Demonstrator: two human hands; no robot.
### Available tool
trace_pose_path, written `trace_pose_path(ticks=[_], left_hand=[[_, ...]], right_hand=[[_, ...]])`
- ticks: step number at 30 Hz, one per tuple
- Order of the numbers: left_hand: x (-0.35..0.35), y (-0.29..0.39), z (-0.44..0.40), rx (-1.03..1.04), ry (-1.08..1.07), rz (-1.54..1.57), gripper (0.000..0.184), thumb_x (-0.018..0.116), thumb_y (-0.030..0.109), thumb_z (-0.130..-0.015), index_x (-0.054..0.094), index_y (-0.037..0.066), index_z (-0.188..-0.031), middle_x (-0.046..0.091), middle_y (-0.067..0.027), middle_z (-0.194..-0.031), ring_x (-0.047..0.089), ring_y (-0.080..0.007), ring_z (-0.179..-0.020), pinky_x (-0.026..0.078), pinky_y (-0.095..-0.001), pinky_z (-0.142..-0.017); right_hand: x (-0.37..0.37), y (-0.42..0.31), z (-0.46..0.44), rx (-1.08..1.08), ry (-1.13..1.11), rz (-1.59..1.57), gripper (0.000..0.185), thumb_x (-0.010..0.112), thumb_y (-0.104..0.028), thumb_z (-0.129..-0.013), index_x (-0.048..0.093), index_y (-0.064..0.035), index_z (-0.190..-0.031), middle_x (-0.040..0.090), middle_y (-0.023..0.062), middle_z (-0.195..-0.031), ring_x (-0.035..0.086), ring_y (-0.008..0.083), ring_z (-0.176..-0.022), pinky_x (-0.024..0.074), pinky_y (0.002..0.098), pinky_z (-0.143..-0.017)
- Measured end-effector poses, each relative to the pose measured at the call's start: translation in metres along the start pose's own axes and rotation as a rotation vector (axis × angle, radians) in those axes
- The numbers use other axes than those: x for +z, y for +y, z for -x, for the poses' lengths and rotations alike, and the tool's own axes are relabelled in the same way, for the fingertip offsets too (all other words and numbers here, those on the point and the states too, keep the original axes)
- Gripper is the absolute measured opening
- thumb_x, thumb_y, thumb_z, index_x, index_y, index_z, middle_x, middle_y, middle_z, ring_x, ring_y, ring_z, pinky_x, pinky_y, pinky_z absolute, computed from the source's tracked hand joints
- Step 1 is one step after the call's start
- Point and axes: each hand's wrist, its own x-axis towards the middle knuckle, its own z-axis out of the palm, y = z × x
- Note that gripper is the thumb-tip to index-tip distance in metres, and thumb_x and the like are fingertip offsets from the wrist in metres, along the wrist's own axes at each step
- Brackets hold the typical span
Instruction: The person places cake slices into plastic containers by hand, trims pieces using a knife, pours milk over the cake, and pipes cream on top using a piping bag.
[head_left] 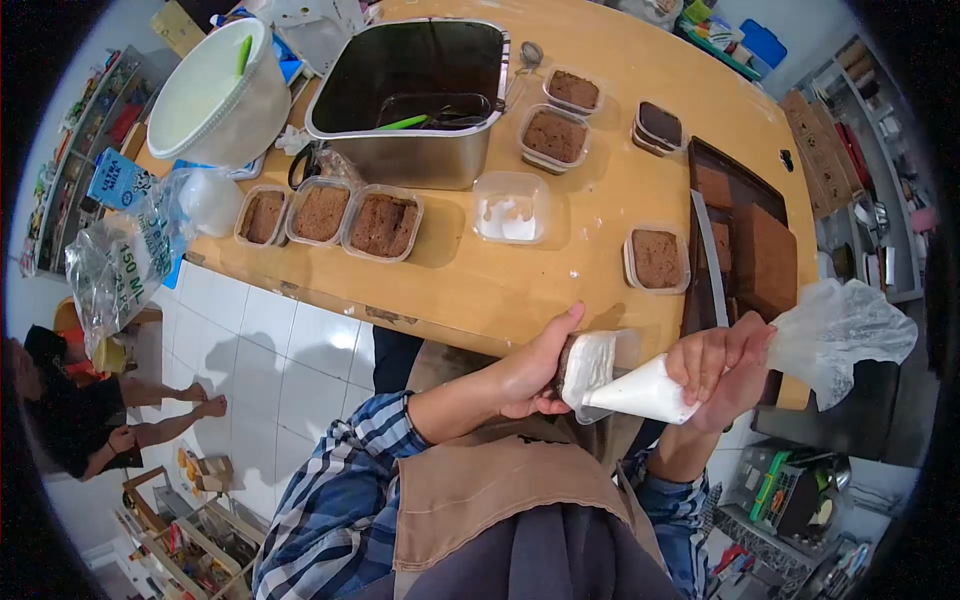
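My left hand [535, 372] grips a clear square plastic cup [588, 368], tilted toward me at the table's near edge. White cream covers much of the cup's opening, with brown cake showing at its side. In my right hand [718, 368] is a piping bag [640, 392] full of white cream, squeezed below its loose twisted top. Its tip meets the cup's opening. Beyond my hands stands another cup [511, 208] with white cream smeared on its bottom. To its right sits a cup with brown cake [657, 259].
Several cake-filled cups [383, 223] stand on the wooden table [450, 275]. A steel tub [400, 160] and white bowl [225, 110] are at the back left. On the right, a dark tray [702, 160] holds cake slabs [763, 260] and a long knife [709, 258]. A person [90, 400] sits at left.
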Motion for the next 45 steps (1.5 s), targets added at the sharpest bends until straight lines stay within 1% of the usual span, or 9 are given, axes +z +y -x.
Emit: trace_pose_path(ticks=[5,8,9,13,16,26,32,35,45], left_hand=[[-0.016,-0.006,-0.005,0.035,-0.061,0.025,0.061,0.025,0.060,-0.088,0.056,0.007,-0.090,0.054,-0.0050,-0.057,0.044,-0.0103,-0.037,0.031,-0.0188,-0.030],[-0.012,-0.005,0.003,0.144,-0.090,0.129,0.054,0.030,0.052,-0.090,0.045,0.007,-0.116,0.060,-0.0102,-0.082,0.060,-0.0164,-0.056,0.050,-0.0225,-0.046],[-0.020,-0.005,0.003,0.243,-0.324,0.193,0.054,0.043,0.038,-0.089,0.027,0.008,-0.131,0.054,-0.0110,-0.111,0.062,-0.0213,-0.088,0.054,-0.0318,-0.073],[-0.017,-0.012,0.002,0.444,-0.327,0.123,0.069,0.067,0.011,-0.077,0.025,0.008,-0.131,0.041,-0.0065,-0.126,0.045,-0.0169,-0.114,0.039,-0.0335,-0.096],[-0.003,-0.013,0.003,0.797,-0.152,-0.418,0.078,0.074,0.005,-0.070,0.026,0.007,-0.131,0.041,-0.0068,-0.126,0.041,-0.0156,-0.117,0.035,-0.0307,-0.098],[0.003,-0.036,-0.027,1.329,0.058,-0.583,0.084,0.080,0.004,-0.061,0.022,0.006,-0.121,0.037,-0.0162,-0.124,0.041,-0.0278,-0.118,0.031,-0.0430,-0.103],[0.001,-0.036,-0.032,1.431,0.110,-0.658,0.082,0.081,0.005,-0.060,0.023,0.006,-0.118,0.037,-0.0175,-0.120,0.042,-0.0314,-0.116,0.027,-0.0518,-0.104],[0.003,-0.035,-0.028,1.430,0.106,-0.679,0.075,0.077,0.000,-0.063,0.025,0.006,-0.117,0.035,-0.0193,-0.122,0.036,-0.0357,-0.124,0.029,-0.0440,-0.101],[0.001,-0.040,-0.034,1.475,0.142,-0.690,0.077,0.080,0.005,-0.061,0.026,0.006,-0.115,0.037,-0.0194,-0.120,0.039,-0.0353,-0.121,0.032,-0.0452,-0.101]], right_hand=[[-0.006,-0.009,0.000,-0.076,0.050,0.079,0.038,0.028,-0.039,-0.096,0.043,-0.0133,-0.073,0.034,0.0043,-0.037,0.029,0.0131,-0.029,0.0288,0.0263,-0.036],[-0.013,-0.026,-0.003,-0.298,0.069,0.070,0.040,0.023,-0.037,-0.098,0.043,-0.0127,-0.073,0.035,0.0035,-0.038,0.030,0.0126,-0.029,0.0295,0.0253,-0.036],[-0.015,-0.033,-0.002,-0.351,0.074,0.060,0.041,0.022,-0.036,-0.098,0.043,-0.0124,-0.072,0.035,0.0032,-0.038,0.030,0.0124,-0.029,0.0297,0.0250,-0.036],[-0.006,-0.044,0.007,-0.504,0.113,0.080,0.041,0.022,-0.034,-0.098,0.043,-0.0119,-0.071,0.035,0.0036,-0.039,0.031,0.0116,-0.029,0.0292,0.0234,-0.036],[0.016,-0.036,0.013,-0.621,0.194,0.106,0.040,0.024,-0.036,-0.098,0.039,-0.0129,-0.069,0.035,0.0036,-0.039,0.031,0.0121,-0.029,0.0277,0.0229,-0.035],[0.043,0.003,0.026,-0.911,0.312,0.640,0.044,0.022,-0.044,-0.096,0.033,-0.0121,-0.068,0.037,0.0018,-0.038,0.032,0.0116,-0.030,0.0321,0.0264,-0.029],[0.049,0.010,0.018,-0.905,0.326,0.651,0.041,0.026,-0.040,-0.096,0.030,-0.0143,-0.065,0.027,-0.0009,-0.038,0.026,0.0084,-0.032,0.0283,0.0222,-0.035],[0.049,0.011,0.016,-0.880,0.357,0.744,0.041,0.026,-0.040,-0.097,0.030,-0.0141,-0.065,0.027,-0.0011,-0.038,0.026,0.0086,-0.032,0.0283,0.0227,-0.035],[0.048,0.014,0.018,-0.837,0.325,0.673,0.044,0.025,-0.044,-0.096,0.030,-0.0141,-0.064,0.031,-0.0012,-0.037,0.027,0.0084,-0.031,0.0281,0.0231,-0.035]])
